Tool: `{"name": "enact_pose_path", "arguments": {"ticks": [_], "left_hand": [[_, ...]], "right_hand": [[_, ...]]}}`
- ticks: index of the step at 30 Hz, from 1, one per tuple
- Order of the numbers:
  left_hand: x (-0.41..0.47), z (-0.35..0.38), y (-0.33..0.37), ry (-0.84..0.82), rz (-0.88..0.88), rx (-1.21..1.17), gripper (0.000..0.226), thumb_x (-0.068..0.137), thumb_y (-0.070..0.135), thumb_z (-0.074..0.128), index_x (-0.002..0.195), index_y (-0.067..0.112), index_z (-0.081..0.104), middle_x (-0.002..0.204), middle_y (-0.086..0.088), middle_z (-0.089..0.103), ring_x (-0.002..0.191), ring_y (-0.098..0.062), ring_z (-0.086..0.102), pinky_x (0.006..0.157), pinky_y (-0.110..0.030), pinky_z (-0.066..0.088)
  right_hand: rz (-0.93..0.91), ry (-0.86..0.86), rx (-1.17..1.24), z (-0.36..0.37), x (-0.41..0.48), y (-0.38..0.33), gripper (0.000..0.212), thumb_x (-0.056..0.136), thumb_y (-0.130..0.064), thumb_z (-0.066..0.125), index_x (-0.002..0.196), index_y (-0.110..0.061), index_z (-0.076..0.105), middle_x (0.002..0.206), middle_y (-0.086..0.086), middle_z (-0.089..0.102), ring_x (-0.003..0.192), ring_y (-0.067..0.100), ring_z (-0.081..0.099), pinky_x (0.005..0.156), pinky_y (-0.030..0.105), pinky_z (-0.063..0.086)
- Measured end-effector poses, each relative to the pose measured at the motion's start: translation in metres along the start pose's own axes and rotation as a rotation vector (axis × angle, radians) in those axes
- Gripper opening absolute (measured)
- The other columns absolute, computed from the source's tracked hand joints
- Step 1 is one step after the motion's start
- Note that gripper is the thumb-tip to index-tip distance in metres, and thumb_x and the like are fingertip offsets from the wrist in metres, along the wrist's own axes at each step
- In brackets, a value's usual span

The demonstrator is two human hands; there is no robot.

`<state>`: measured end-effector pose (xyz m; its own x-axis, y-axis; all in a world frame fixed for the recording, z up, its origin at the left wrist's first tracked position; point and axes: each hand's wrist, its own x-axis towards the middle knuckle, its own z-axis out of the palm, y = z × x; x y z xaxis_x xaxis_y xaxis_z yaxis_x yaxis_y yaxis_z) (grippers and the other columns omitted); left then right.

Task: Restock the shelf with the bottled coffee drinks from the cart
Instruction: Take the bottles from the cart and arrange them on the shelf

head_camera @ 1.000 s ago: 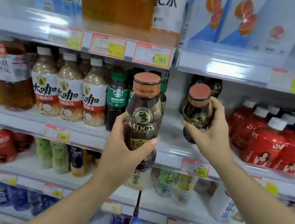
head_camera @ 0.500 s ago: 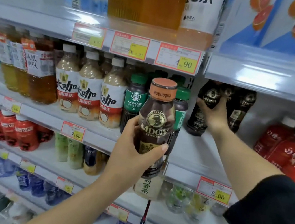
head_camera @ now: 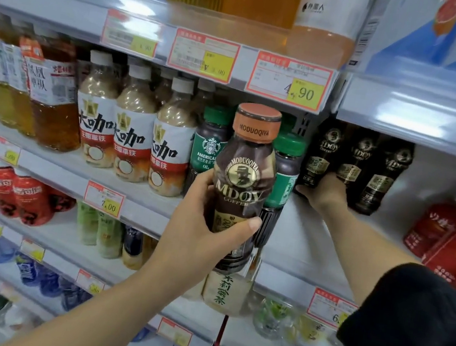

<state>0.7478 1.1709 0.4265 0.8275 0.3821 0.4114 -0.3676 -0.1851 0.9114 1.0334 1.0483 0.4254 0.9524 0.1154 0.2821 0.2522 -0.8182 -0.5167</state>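
A: Where's the bottle that goes up next?

B: In the left hand (head_camera: 201,227). The thumb lies across the front of the label and the fingers wrap round the back of the MDOY coffee bottle (head_camera: 244,181), gripping its lower half. It's upright, orange cap on top, held off the shelf in front of the Starbucks Americano bottles (head_camera: 210,144).

A: And the spot for it?

B: To the right and further back. Three dark MDOY bottles (head_camera: 357,164) stand in a row below the 4.90 price tag (head_camera: 290,83), with bare shelf (head_camera: 300,230) in front of them. I'd judge the held bottle has to travel right and inward, long axis kept vertical, and land in front of that row.

A: Which hand is closer to the row?

B: The right hand (head_camera: 324,190). It's at the foot of the leftmost shelved bottle (head_camera: 322,157), thumb on its left side, fingers curled round the base. It may be seating that one or nudging it back; I can't say which.

A: Anything you can't read?

B: The right fingertips are hidden behind the bottles. The row's caps are lost in shadow under the upper shelf, and I can't tell how deep the row goes. The cart isn't in view, and the right sleeve (head_camera: 418,331) blocks the lower right corner.
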Motion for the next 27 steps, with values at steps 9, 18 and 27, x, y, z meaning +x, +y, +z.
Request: {"name": "enact_pose_path", "arguments": {"ticks": [9, 18, 27], "left_hand": [[0.001, -0.009, -0.002, -0.003, 0.020, 0.002, 0.054, 0.074, 0.011, 0.075, 0.117, 0.031, 0.050, 0.101, 0.018, 0.067, 0.093, 0.001, 0.064, 0.070, -0.011, 0.050], [-0.008, 0.013, 0.013, -0.135, 0.093, 0.018, 0.056, 0.074, 0.007, 0.076, 0.117, 0.030, 0.049, 0.103, 0.017, 0.067, 0.096, 0.000, 0.064, 0.076, -0.013, 0.050], [-0.008, 0.092, 0.020, -0.288, 0.093, -0.055, 0.061, 0.076, 0.010, 0.075, 0.125, 0.029, 0.043, 0.106, 0.021, 0.063, 0.099, 0.010, 0.059, 0.076, -0.005, 0.045]], "right_hand": [[0.037, 0.080, -0.032, 0.014, 0.014, -0.013, 0.048, 0.081, -0.031, 0.070, 0.111, 0.005, 0.060, 0.110, 0.027, 0.064, 0.101, 0.039, 0.062, 0.075, 0.036, 0.046], [-0.227, -0.141, 0.361, -0.061, -0.049, 0.002, 0.015, 0.082, -0.017, 0.069, 0.093, -0.007, 0.065, 0.086, 0.001, 0.068, 0.079, 0.012, 0.061, 0.064, 0.015, 0.046], [-0.407, -0.527, 0.584, -0.150, -0.182, 0.045, 0.063, 0.067, -0.018, 0.082, 0.123, -0.015, 0.055, 0.119, 0.007, 0.065, 0.113, 0.018, 0.061, 0.094, 0.035, 0.051]]}}
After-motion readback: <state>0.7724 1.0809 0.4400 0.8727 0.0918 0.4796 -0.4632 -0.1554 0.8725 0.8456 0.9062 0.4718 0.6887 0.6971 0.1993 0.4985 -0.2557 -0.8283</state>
